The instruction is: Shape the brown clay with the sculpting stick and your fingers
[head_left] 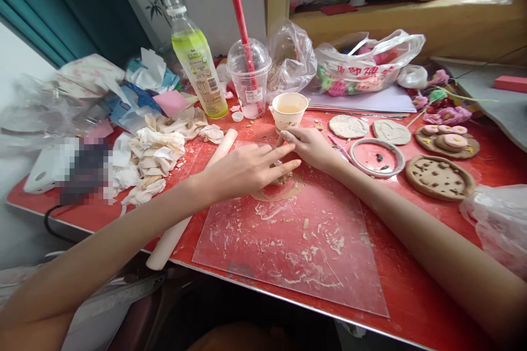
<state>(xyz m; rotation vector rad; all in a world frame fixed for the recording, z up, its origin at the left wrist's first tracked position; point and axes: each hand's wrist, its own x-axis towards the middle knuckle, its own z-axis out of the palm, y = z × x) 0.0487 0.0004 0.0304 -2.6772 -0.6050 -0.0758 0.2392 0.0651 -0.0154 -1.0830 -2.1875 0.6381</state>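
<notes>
Clay lump [285,177] sat half hidden beneath the spread left hand [251,169].
Whether the right hand [309,147] alongside gripped anything was unclear.

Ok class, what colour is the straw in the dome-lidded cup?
The straw is red, seen best in the head view.

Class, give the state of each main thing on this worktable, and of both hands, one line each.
Left hand: open, spread
Right hand: bent, partly hidden, grip unclear
Brown clay piece: partly covered by the left hand
Paper cup: upright, open, holding pale liquid
Domed cup: lidded, straw inserted
Bottle: upright, holding yellow-green liquid
Rolling pin: lying down
Clear sheet: flat, strewn with scraps
Tissues: crumpled
Printed bag: filled
Ring: lying flat
</notes>
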